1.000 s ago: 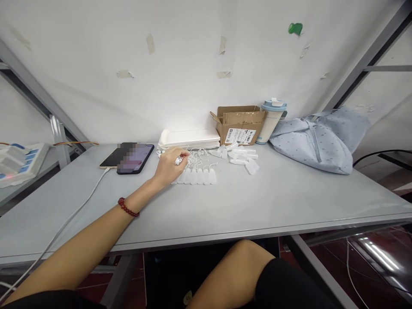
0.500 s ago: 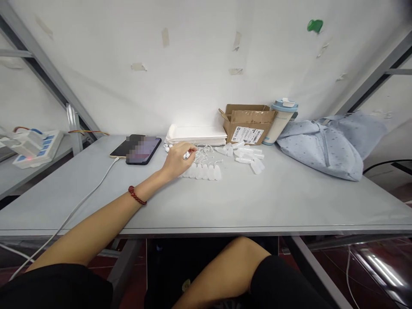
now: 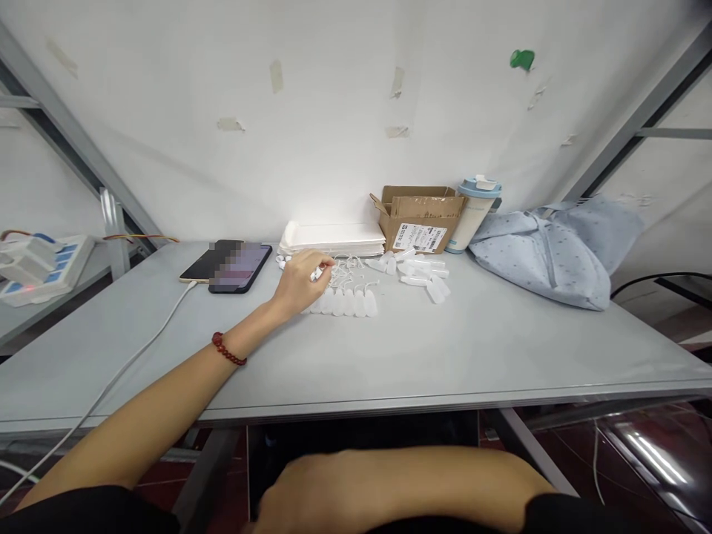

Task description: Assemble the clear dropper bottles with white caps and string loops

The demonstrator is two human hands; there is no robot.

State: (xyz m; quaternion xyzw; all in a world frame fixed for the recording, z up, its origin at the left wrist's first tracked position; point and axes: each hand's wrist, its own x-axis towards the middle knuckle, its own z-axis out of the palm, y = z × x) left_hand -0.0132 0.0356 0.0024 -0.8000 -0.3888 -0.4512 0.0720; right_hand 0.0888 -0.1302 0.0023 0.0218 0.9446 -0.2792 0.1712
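Observation:
My left hand (image 3: 303, 282), with a red bead bracelet (image 3: 228, 349) on its wrist, hovers over small white pieces in the middle of the table. Its fingers are curled, thumb and forefinger drawn together; whatever lies in them is too small to make out. Just below it stands a row of translucent white, rounded flat pieces (image 3: 345, 302), partly covered by the hand. Thin white curly strands (image 3: 348, 265) lie behind that row. Loose translucent tube-like pieces (image 3: 423, 268) are heaped to the right. Below the table edge is my right hand (image 3: 294, 493), blurred, its fingers hidden.
A stack of white paper envelopes (image 3: 334, 237), an open cardboard box (image 3: 426, 215) and a tumbler (image 3: 472, 215) stand against the wall. A light blue cloth bag (image 3: 545, 256) lies right. Phones (image 3: 239, 271) with a white cable (image 3: 147, 339) lie left, near a power strip (image 3: 70, 267).
My right arm has swung to lie across below the table edge, bringing the hand into view. My left hand stays by the white pieces. The whole view has shifted slightly.

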